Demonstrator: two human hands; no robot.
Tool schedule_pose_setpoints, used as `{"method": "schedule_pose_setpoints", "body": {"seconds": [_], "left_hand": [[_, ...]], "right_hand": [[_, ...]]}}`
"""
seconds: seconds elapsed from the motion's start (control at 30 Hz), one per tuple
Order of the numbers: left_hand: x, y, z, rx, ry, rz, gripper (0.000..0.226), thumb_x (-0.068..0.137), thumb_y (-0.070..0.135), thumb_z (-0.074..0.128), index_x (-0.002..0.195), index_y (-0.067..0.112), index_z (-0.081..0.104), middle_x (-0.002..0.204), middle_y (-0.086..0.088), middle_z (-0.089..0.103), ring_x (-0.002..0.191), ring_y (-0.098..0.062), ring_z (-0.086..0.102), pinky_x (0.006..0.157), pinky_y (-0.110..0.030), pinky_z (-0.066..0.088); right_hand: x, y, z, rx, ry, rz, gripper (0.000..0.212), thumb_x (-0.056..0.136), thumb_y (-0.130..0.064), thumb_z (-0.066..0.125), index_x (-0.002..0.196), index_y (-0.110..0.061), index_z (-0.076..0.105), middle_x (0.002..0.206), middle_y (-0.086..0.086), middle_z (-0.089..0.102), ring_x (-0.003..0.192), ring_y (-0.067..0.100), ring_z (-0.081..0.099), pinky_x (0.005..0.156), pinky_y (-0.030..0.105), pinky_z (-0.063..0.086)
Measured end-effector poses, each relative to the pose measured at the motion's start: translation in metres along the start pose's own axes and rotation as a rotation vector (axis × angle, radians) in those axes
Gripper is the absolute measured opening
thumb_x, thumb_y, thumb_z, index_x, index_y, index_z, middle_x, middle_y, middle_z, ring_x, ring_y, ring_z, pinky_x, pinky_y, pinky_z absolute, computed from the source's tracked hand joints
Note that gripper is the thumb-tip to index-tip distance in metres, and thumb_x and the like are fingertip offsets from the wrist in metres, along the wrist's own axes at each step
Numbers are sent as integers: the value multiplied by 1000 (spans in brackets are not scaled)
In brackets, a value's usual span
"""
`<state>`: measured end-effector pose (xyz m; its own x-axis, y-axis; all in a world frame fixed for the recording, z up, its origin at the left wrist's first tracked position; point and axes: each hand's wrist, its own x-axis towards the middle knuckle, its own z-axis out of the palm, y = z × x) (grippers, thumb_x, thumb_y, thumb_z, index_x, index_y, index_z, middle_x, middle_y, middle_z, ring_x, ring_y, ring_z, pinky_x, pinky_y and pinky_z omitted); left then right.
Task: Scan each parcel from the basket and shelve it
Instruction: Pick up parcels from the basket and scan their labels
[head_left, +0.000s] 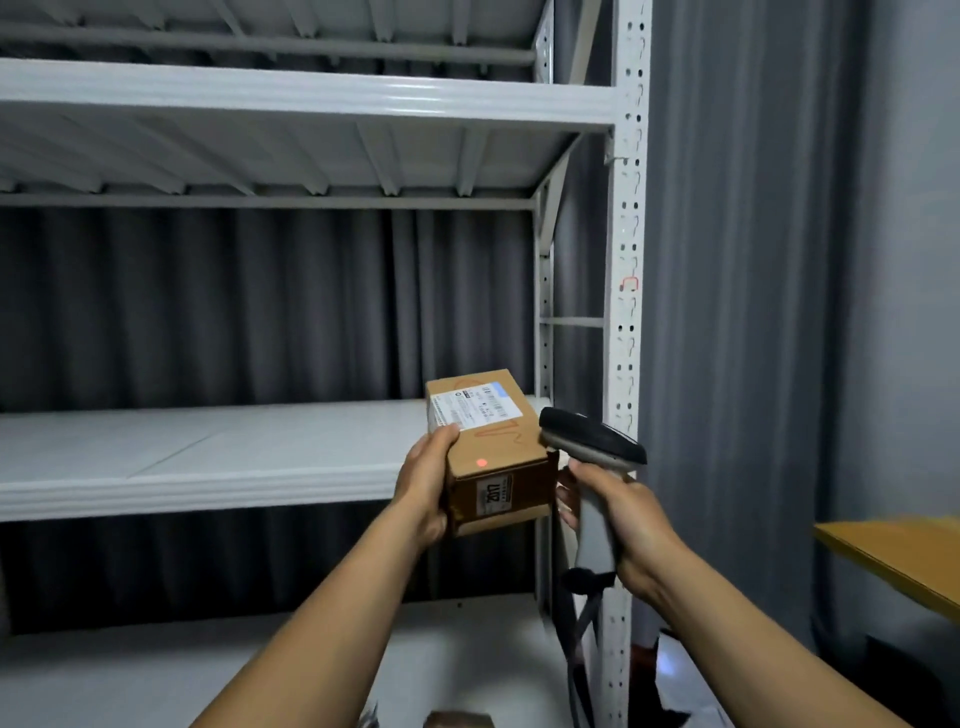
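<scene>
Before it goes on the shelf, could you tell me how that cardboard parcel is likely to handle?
The cardboard parcel is probably light: the left hand alone holds it up. Its square edges look stiff, not floppy. With flat faces, it should sit on the shelf without rolling.

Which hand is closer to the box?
Left. The left hand grips the box at its left side; the right hand holds the scanner just right of it.

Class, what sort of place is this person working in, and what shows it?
Probably a parcel storeroom or small warehouse: white metal shelving, a labelled cardboard parcel held in the left hand, and a barcode scanner in the right hand.
</scene>
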<state>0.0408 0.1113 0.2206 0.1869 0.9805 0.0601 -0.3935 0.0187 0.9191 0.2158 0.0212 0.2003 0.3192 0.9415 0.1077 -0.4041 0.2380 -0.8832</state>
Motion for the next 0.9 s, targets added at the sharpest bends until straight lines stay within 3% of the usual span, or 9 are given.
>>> {"method": "schedule_pose_setpoints", "body": {"seconds": [0.1, 0.23, 0.33, 0.43, 0.5, 0.63, 0.73, 0.8, 0.9], "left_hand": [[29, 9, 7, 105, -40, 56, 33, 98, 40, 49, 129, 32, 55, 109, 0, 69, 85, -18, 66, 52, -27, 54], [66, 5, 4, 291, -126, 149, 54, 90, 39, 64, 138, 35, 41, 125, 5, 64, 103, -16, 66, 79, -35, 58], [81, -5, -2, 548, -137, 289, 78, 81, 41, 74, 146, 37, 31, 131, 11, 59, 113, -9, 60, 100, -35, 49], [92, -15, -10, 844, -47, 457, 88, 84, 27, 73, 152, 34, 18, 136, 12, 47, 124, -11, 49, 107, -32, 41], [99, -21, -15, 972, 76, 564, 83, 85, 23, 72, 151, 32, 22, 148, 4, 39, 132, -17, 42, 110, -37, 39], [96, -20, -20, 1326, 248, 860, 66, 83, 23, 73, 141, 30, 42, 152, -6, 31, 136, -26, 36, 105, -39, 42], [103, -19, -29, 1611, 163, 1209, 73, 64, 16, 88, 129, 20, 57, 137, -13, 51, 120, -33, 53, 90, -43, 52], [112, -18, -32, 1674, 122, 1280, 77, 59, 14, 90, 129, 16, 59, 129, -13, 57, 112, -31, 58, 83, -39, 54], [120, -19, -30, 1696, 132, 1226, 81, 55, 13, 92, 129, 15, 60, 126, -12, 59, 111, -30, 59, 72, -35, 57]], "right_hand": [[37, -5, 4, 10, -4, -13, 19, 87, -13, 69, 103, -2, 66, 85, 12, 73, 79, 20, 69, 79, 33, 57], [74, -1, 8, -7, -25, -14, 15, 88, -14, 69, 97, -2, 67, 80, 13, 71, 72, 20, 65, 65, 28, 55], [94, 7, 11, -3, -14, -5, 14, 88, -14, 69, 97, -3, 66, 80, 12, 72, 69, 19, 67, 58, 25, 57], [108, 11, 14, -26, -31, 5, 19, 87, -14, 70, 101, -3, 64, 79, 11, 70, 66, 20, 66, 52, 26, 53], [113, 12, 14, -95, -31, 0, 20, 87, -15, 70, 100, -2, 62, 78, 13, 68, 65, 23, 61, 55, 29, 50], [116, 11, 4, -275, 16, -28, 17, 89, -16, 69, 99, -4, 62, 87, 15, 70, 66, 24, 67, 57, 28, 57], [120, 8, -9, -392, 61, -85, 17, 88, -16, 69, 96, -3, 63, 72, 12, 64, 51, 21, 60, 49, 27, 51], [124, 6, -18, -425, 112, -108, 19, 87, -15, 69, 95, 0, 62, 66, 11, 59, 48, 21, 55, 49, 28, 47], [131, 6, -26, -455, 172, -120, 22, 85, -17, 69, 96, 1, 63, 62, 10, 58, 50, 23, 55, 52, 31, 47]]}}
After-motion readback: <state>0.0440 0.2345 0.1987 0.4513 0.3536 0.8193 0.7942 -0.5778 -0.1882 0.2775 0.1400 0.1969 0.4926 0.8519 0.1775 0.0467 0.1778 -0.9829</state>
